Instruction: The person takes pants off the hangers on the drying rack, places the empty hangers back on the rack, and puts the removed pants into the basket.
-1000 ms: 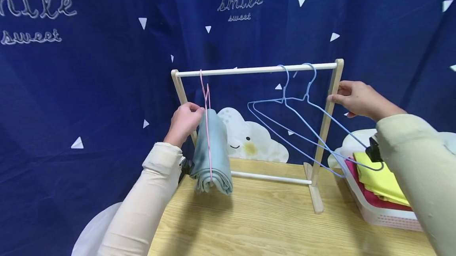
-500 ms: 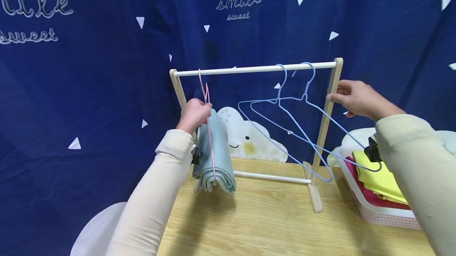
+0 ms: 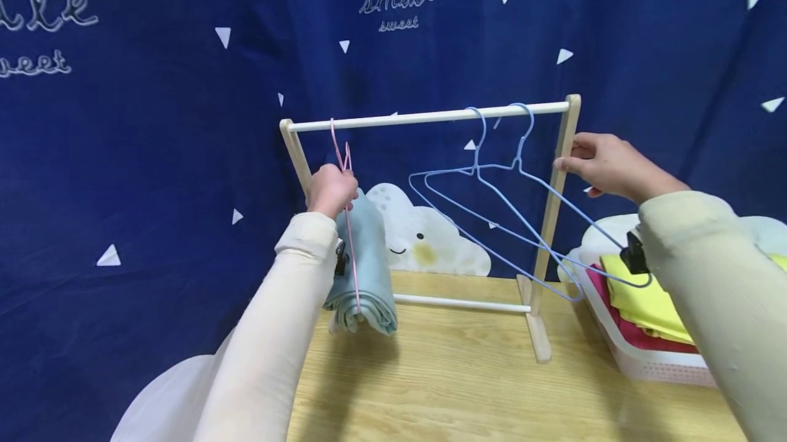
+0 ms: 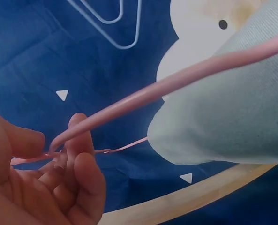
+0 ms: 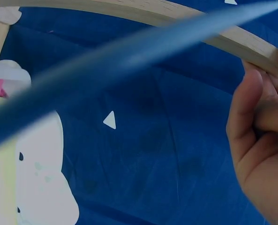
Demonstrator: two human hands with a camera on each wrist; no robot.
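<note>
My left hand grips the pink wire hanger at its neck, just below the hook. That hook goes over the left end of the white rail. A folded pale blue-green cloth hangs over the hanger, its layers bunched at the near end. In the left wrist view my thumb and curled fingers close on the pink wire. My right hand holds the rack's right wooden post between thumb and fingers. Two blue hangers, one left of the other, hang bare on the rail's right half.
A pale pink basket with folded yellow cloth and crimson cloth stands on the wooden table, right of the rack. The right blue hanger reaches over its edge. A navy curtain hangs behind.
My left hand has moved right and slightly up, from beside the cloth to the pink hanger's neck, and now grips it. The left blue hanger has swung a little. My right hand stays on the post.
</note>
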